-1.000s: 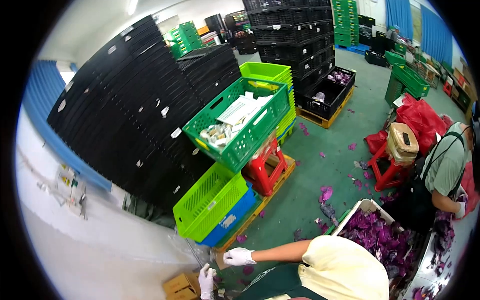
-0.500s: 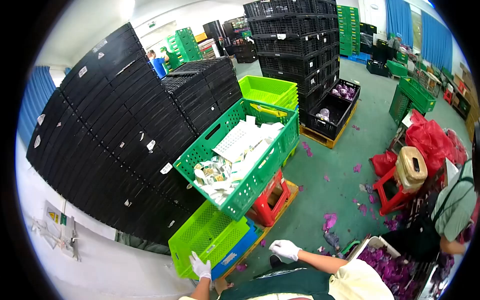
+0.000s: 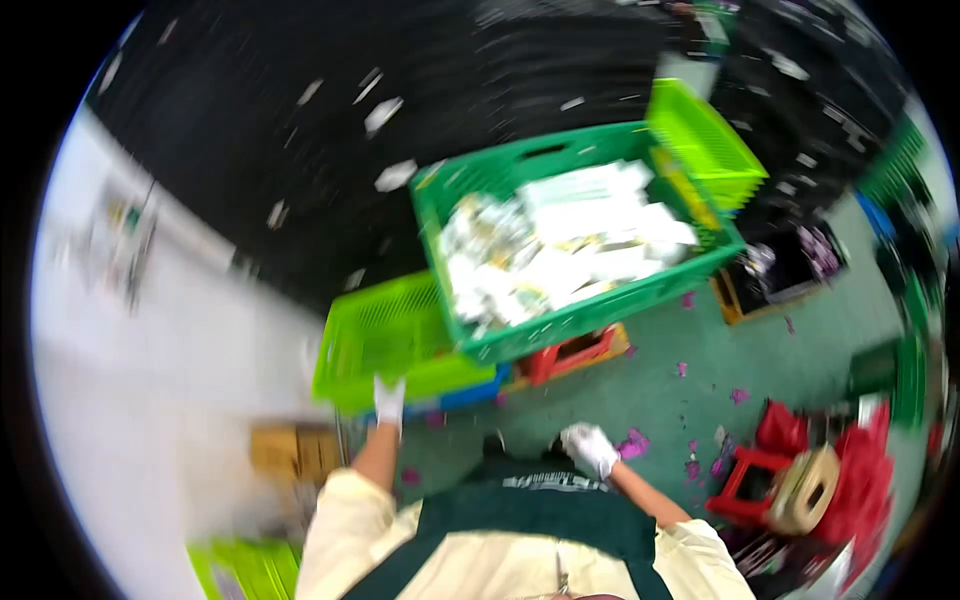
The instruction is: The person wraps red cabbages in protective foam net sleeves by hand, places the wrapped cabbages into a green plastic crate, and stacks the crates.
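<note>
My left hand [image 3: 389, 402], in a white glove, is at the front rim of the lime-green crate [image 3: 385, 340]; motion blur hides whether its fingers grip the rim. My right hand [image 3: 590, 449], also gloved in white, hangs above the floor at my right side, its fingers curled, and I cannot make out whether anything is in them. Ahead, a dark green crate [image 3: 560, 325] filled with white labels and papers [image 3: 590, 235] stands higher than the lime-green crate and partly overlaps it.
Stacked black crates [image 3: 300, 130] rise behind. A red stool [image 3: 570, 357] is under the green crate. At the right are another red stool [image 3: 745, 487], red bags [image 3: 865, 470] and a black crate [image 3: 790, 265]. Cardboard boxes [image 3: 295, 450] sit at lower left. Purple leaf scraps [image 3: 634, 443] dot the floor.
The view has swung left and down. My left hand has come up from low near the wall to the lime-green crate's front rim. My right hand is now nearer my body. The co-worker is out of view.
</note>
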### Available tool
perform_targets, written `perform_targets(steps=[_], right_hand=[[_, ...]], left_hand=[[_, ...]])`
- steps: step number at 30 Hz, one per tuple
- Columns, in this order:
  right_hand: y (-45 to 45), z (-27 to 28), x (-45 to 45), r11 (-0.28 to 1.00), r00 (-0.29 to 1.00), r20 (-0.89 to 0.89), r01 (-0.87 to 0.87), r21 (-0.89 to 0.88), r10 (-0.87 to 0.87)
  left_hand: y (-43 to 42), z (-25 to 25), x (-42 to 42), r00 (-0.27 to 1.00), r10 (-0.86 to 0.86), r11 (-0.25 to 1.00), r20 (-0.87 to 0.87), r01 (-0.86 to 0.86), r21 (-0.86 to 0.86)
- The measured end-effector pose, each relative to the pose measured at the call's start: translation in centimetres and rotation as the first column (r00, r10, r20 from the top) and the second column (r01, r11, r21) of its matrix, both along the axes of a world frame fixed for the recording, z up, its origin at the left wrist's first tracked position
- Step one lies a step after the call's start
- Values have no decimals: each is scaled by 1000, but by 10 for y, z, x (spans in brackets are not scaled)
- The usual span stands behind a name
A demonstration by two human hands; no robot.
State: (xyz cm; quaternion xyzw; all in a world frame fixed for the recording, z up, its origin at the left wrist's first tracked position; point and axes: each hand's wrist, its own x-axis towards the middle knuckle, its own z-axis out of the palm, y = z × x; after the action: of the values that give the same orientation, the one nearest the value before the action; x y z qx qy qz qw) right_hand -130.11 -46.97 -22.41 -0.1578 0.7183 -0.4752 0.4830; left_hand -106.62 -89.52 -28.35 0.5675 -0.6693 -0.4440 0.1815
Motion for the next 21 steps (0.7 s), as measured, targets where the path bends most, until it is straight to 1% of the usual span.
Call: perform_targets(steps=[1, 2, 3, 4, 5, 6, 7, 9, 10, 12, 13, 14, 15, 16, 17, 18, 19, 20, 21], right_hand=[[-16, 3, -8, 998, 996, 84, 30, -62, -24], [-31, -4, -17, 998, 996, 80, -23, -58, 27], [-52, -4, -21, 1000, 985, 173, -19, 17, 16], [-73, 2, -26, 995, 975, 215, -76, 69, 59], [-97, 17, -25, 992, 947, 316, -92, 88, 60], [-121, 26, -23, 990, 912, 408, -93, 107, 42], [-143, 25, -18, 983, 909, 407, -145, 112, 88], [-190, 22, -7, 980, 755, 654, -163, 112, 51], [-214, 19, 0, 973, 754, 652, -201, 110, 82], [-263, 15, 20, 961, 655, 750, -136, 239, -94], [-285, 16, 30, 955, 636, 749, -63, 290, -185], [-301, 4, 27, 958, 503, 832, -33, 287, -232], [-320, 7, 32, 931, 431, 832, 51, 362, -348], [-341, -1, 37, 964, 471, 850, 1, 267, -236], [-353, -17, 32, 984, 484, 868, -70, 165, -111], [-364, -31, 30, 965, 477, 847, 8, 263, -235], [-376, -45, 28, 931, 464, 812, 93, 354, -355], [-390, -57, 26, 883, 445, 765, 178, 434, -466], [-402, -56, 36, 859, 499, 707, 185, 477, -500]], left_hand=[[-4, -9, 8, 983, 179, 982, -48, -175, 67], [-7, -19, 19, 937, 350, 928, -21, -343, 148], [-14, -32, 31, 870, 493, 846, 19, -484, 223], [-24, -49, 46, 798, 600, 755, 61, -589, 287], [-33, -68, 62, 727, 682, 665, 84, -664, 343], [-42, -73, 75, 668, 738, 600, 93, -714, 362], [-51, -77, 86, 603, 791, 531, 101, -759, 376], [-55, -22, 80, 475, 878, 358, 54, -729, 583], [-63, -14, 77, 440, 896, 331, 51, -741, 584], [-89, -6, 73, 362, 927, 242, 93, -770, 590], [-104, -7, 73, 398, 909, 227, 123, -720, 655], [-112, 4, 63, 381, 919, 222, 103, -713, 665], [-118, 18, 53, 364, 928, 216, 84, -706, 675], [-121, 42, 47, 336, 940, 292, -64, -691, 661], [-137, -12, 43, 294, 937, 349, -190, -735, 581], [-154, -12, 40, 374, 923, 287, 95, -831, 477], [-163, -14, 44, 380, 913, 292, 148, -863, 412], [-176, -23, 48, 420, 878, 290, 230, -848, 443], [-180, -24, 56, 536, 812, 387, 231, -791, 475]])
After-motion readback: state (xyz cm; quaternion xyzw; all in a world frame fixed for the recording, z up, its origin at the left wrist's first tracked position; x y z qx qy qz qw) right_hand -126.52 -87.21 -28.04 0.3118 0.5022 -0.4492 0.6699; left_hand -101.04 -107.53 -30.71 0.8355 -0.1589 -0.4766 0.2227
